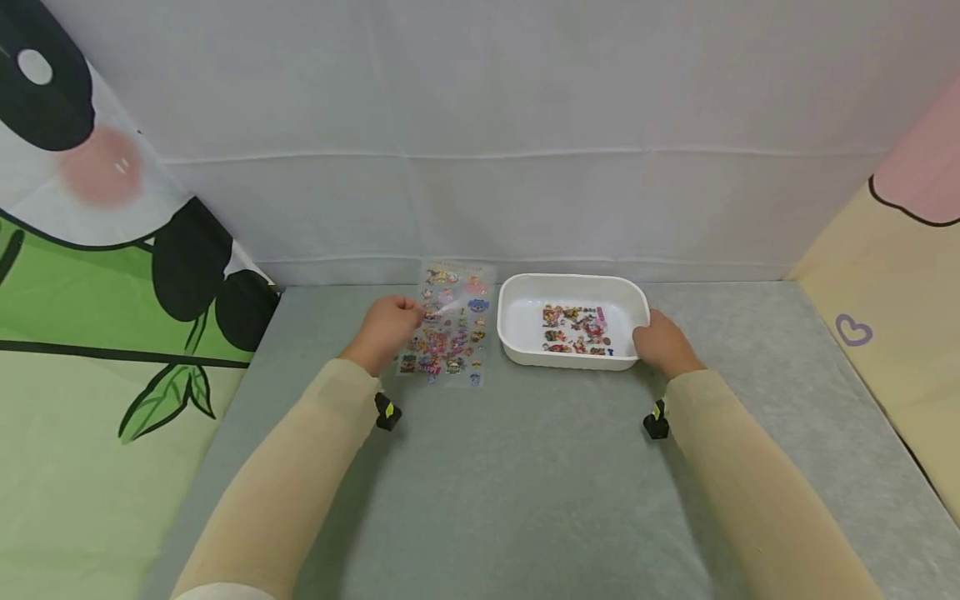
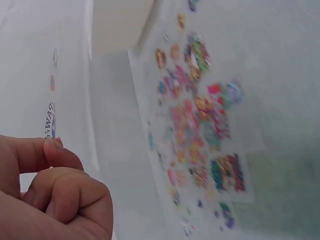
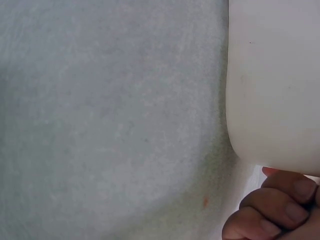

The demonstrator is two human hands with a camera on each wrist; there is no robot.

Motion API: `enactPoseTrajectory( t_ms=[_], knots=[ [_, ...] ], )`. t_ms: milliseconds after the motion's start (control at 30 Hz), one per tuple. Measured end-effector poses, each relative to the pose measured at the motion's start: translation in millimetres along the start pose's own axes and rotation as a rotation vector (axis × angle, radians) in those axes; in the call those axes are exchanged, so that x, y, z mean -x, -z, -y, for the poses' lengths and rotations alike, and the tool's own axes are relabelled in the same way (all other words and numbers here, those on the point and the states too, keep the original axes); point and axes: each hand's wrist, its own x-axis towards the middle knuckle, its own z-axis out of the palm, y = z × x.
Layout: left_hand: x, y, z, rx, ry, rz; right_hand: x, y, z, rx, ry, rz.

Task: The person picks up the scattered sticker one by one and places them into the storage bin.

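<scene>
My left hand (image 1: 388, 329) pinches a thin clear sticker sheet (image 2: 51, 120) between thumb and forefinger; lettering shows on it just above the fingertips, and the other fingers are curled in. Clear sheet film with small colourful cartoon stickers (image 2: 192, 125) lies beside this hand over the table, overlapping the held sheet in the head view. My right hand (image 1: 666, 343) grips the right end of a white rectangular tray (image 1: 573, 362), with fingers curled at its wall. Colourful stickers (image 1: 576, 329) lie inside the tray, on its floor.
A grey cloth-covered table (image 1: 510, 483) spreads under both hands. Behind the tray rises a white fabric backdrop (image 1: 525, 208). Printed cartoon fabric (image 1: 75, 467) stands at the left, and a yellow and pink panel (image 1: 892, 275) at the right.
</scene>
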Motion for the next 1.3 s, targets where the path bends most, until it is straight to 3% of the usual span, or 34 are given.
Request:
enactPoseTrajectory(
  t_ms=[267,567,767,1033,1300],
  knots=[
    [4.1,-16.8,-24.3,0.0,-0.007,0.018,1,0,1,-0.003,-0.003,-0.006],
    [5.3,-40.4,-37.8,0.068,0.013,0.036,-2,-1,0,0.007,0.002,0.005],
    [4.8,-60.3,-48.0,0.054,0.015,0.039,-2,-1,0,0.001,-0.008,0.006],
    [6.2,-84.0,-54.2,0.084,-0.011,0.048,-2,-1,-4,-0.002,-0.014,-0.004],
    [-0.3,-93.6,-57.8,0.051,-0.023,0.029,-2,-1,-2,0.001,-0.007,0.007]
  ],
)
